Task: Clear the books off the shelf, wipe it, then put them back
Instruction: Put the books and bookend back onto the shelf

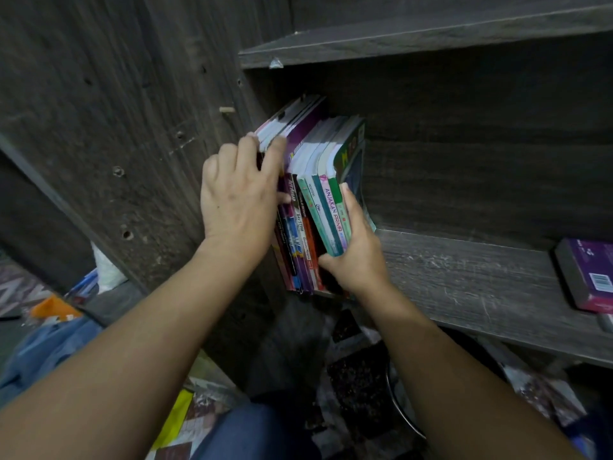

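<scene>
Row of upright multicoloured paperback books [331, 210]: stands at left end of dark grey wood-grain shelf board [464, 277], against side panel. Left hand [237, 200], 9 o'clock of row: fingers curled over tops of tallest books. Right hand [360, 257], 5 o'clock: clamps row's right-end books, thumb on spines. Flat purple book [593, 270]: 3 o'clock, well apart.

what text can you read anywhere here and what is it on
"ANJAKAN PRIMA": pale teal paperback spine
"Teks STPM": narrow dark paperback spine
Other spines of the upright books: too blurred
Barcode on purple book lying flat on grey wooden shelf: digits too small
</scene>
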### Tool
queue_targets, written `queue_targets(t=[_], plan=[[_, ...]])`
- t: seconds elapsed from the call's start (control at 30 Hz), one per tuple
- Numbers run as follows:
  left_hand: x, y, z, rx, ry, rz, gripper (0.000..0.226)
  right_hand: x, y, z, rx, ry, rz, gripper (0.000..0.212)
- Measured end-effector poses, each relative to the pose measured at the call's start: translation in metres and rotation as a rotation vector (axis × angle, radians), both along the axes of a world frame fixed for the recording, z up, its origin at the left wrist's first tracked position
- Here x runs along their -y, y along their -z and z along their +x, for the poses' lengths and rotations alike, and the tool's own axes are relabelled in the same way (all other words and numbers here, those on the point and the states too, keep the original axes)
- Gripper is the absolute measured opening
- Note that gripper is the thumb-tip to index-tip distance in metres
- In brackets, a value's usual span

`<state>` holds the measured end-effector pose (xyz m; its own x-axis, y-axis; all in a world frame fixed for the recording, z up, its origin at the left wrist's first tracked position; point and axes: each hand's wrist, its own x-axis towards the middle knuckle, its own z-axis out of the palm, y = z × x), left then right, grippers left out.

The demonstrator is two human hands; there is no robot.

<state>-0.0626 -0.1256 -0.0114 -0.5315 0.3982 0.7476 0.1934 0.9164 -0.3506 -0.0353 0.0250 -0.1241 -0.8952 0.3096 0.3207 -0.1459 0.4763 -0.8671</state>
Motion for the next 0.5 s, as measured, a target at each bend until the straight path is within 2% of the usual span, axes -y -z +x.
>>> queue_targets(t=[0.17,0.3,0.43,0.5], plan=[[-0.008,-0.003,0.002,0.052,-0.093,-0.009,0.069,-0.022,-0.005,0.005,0.034,-0.095,0.1,0.123],[-0.016,-0.012,0.007,0.133,-0.118,0.004,0.058,-0.019,-0.009,0.011,0.178,-0.152,0.301,0.139],[-0.006,-0.002,0.019,0.228,0.012,0.083,0.078,-0.024,-0.005,0.016,0.271,-0.177,0.276,0.14],[0.002,0.011,0.027,0.26,0.081,0.155,0.08,-0.027,-0.006,0.015,0.295,-0.186,0.257,0.136]])
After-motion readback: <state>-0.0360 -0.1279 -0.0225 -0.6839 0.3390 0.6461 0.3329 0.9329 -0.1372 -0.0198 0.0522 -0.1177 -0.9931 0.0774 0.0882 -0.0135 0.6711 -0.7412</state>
